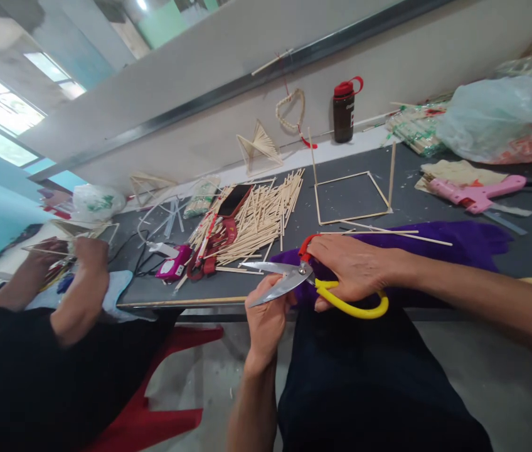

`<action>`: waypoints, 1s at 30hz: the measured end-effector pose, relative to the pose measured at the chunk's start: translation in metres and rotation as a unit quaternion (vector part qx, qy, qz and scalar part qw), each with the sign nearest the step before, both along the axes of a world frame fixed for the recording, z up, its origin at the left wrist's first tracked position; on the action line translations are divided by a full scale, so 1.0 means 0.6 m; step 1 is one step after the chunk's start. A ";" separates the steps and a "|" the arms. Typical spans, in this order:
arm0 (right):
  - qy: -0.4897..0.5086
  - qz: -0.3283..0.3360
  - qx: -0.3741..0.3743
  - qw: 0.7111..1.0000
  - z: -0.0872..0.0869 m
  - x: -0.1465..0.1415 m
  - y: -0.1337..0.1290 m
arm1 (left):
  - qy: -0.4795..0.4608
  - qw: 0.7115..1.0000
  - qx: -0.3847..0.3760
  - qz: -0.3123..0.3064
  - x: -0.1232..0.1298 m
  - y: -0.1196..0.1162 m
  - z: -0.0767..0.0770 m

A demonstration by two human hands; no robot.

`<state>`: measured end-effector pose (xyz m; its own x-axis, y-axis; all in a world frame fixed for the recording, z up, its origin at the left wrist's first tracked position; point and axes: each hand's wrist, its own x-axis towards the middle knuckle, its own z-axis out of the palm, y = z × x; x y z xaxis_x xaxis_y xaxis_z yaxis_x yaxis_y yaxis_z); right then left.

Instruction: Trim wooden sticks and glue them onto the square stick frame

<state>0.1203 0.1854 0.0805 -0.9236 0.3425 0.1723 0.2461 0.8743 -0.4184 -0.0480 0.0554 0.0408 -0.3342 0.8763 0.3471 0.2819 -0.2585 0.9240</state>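
Observation:
My right hand (pixel 351 260) grips a large pair of scissors (pixel 282 289), one handle loop red and the other yellow. Its blades are parted and point left. My left hand (pixel 268 320) is closed just behind the lower blade, its fingers partly covered by it; what they pinch, if anything, I cannot make out. Purple cloth (pixel 463 242) lies on the table under and beyond my right hand. Loose thin sticks (pixel 398 232) rest across it. A square frame of glued sticks (pixel 355 220), with two upright sticks, stands just behind.
A pile of wooden sticks (pixel 261 216) with a phone (pixel 234 199) lies left of the frame. A pink glue gun (pixel 475 191) is at right, near plastic bags (pixel 505 119). A dark bottle (pixel 344 116) stands by the wall. At left, another person's hands (pixel 90 257) hold a stick frame.

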 end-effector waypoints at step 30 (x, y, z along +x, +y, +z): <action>-0.040 -0.019 -0.030 0.999 -0.015 0.023 -0.033 | -0.084 0.996 0.002 0.000 0.028 -0.023 -0.053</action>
